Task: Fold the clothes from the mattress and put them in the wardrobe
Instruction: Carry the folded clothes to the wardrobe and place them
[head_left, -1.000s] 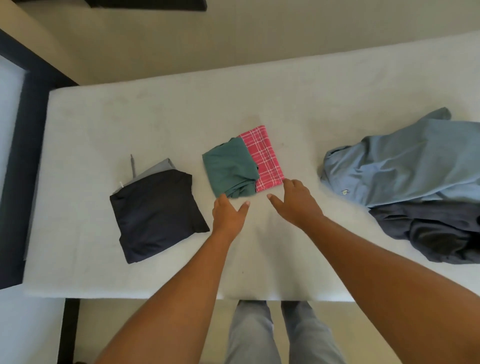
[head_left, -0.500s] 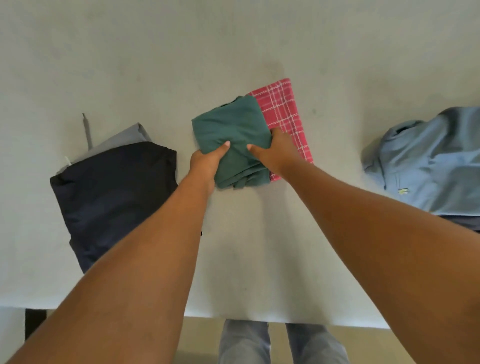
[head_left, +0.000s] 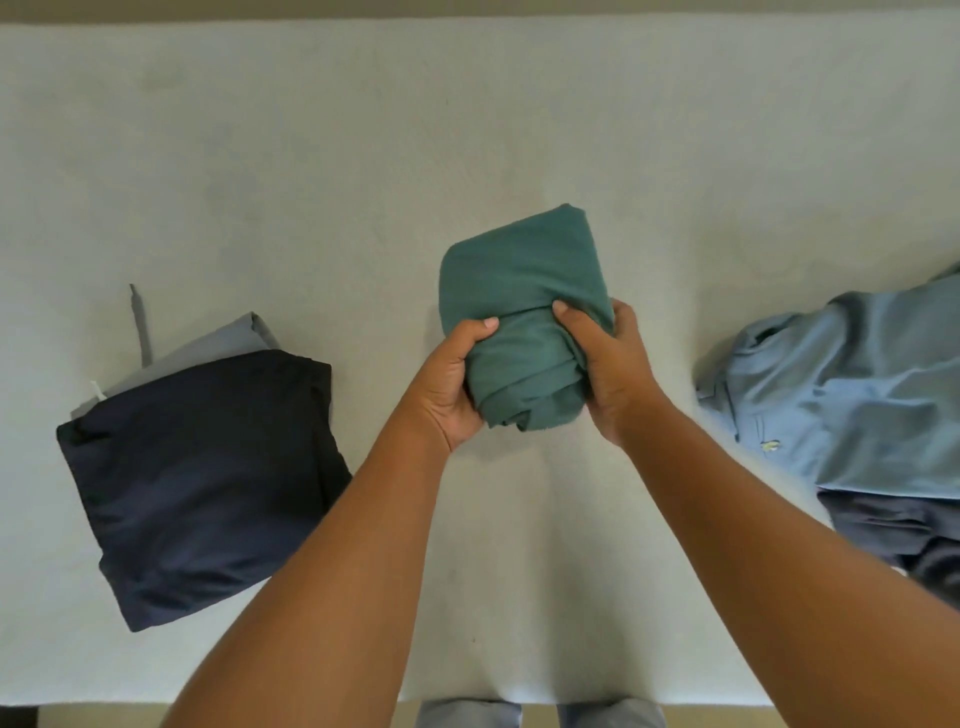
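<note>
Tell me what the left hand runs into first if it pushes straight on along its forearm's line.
The folded green garment, in the grip of the left hand; past it, likely only bare mattress, though depth is unclear.

At 6 o'clock, on the bottom edge, two grey trouser legs (head_left: 467, 716) show side by side, cut off by the frame. Tan floor (head_left: 831, 718) runs either side of them, with a dark piece (head_left: 15, 718) in the 7 o'clock corner. A thin beige strip (head_left: 467, 4) lies at 12 o'clock, too narrow to identify.
</note>
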